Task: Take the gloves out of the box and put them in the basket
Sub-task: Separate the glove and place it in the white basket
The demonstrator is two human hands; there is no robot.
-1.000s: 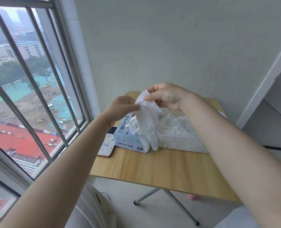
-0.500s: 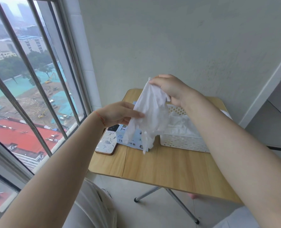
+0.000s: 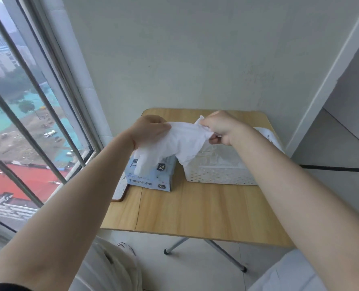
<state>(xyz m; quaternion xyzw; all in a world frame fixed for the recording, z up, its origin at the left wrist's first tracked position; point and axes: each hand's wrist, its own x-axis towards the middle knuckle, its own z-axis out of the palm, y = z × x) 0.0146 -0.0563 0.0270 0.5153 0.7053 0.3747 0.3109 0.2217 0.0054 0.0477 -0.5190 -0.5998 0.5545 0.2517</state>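
Observation:
A white glove [image 3: 180,141] is stretched sideways between both hands above the table. My left hand [image 3: 148,131] pinches its left end over the light blue glove box [image 3: 151,179], which is marked XL. My right hand [image 3: 221,128] grips the glove's cuff end above the white perforated basket [image 3: 216,175]. The glove's fingers droop over the box's top and hide its opening. White gloves [image 3: 218,157] lie piled inside the basket.
The box and basket stand side by side on a small wooden folding table [image 3: 195,211]. A phone [image 3: 119,189] lies left of the box at the table's edge. A barred window is close on the left, a plain wall behind.
The glove hung down from my raised right hand before. Both hands have lowered, and the glove is now pulled out sideways between them, with my right hand over the basket.

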